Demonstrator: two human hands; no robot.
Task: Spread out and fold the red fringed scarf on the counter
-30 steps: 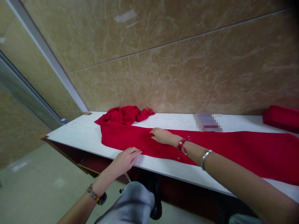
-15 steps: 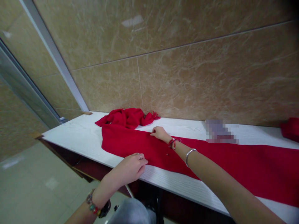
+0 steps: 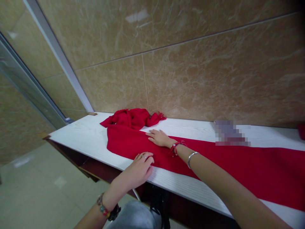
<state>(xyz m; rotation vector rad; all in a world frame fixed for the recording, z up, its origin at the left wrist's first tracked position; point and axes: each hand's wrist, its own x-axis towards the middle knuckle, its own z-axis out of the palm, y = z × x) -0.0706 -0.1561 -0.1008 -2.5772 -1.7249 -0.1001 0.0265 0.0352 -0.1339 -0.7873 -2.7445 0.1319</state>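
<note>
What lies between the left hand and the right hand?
Flat red cloth: the left hand is at its near edge, the right hand toward its far edge, in the head view.

Looks like a long strip of plain red cloth (image 3: 250, 168), spread flat and mostly smooth. Lies lengthwise on the white bench (image 3: 81, 136), with white margins along front and back edges. Ends bluntly at left, with a rounded near corner, well in from the bench's front left corner. Runs rightward out of view.
</note>
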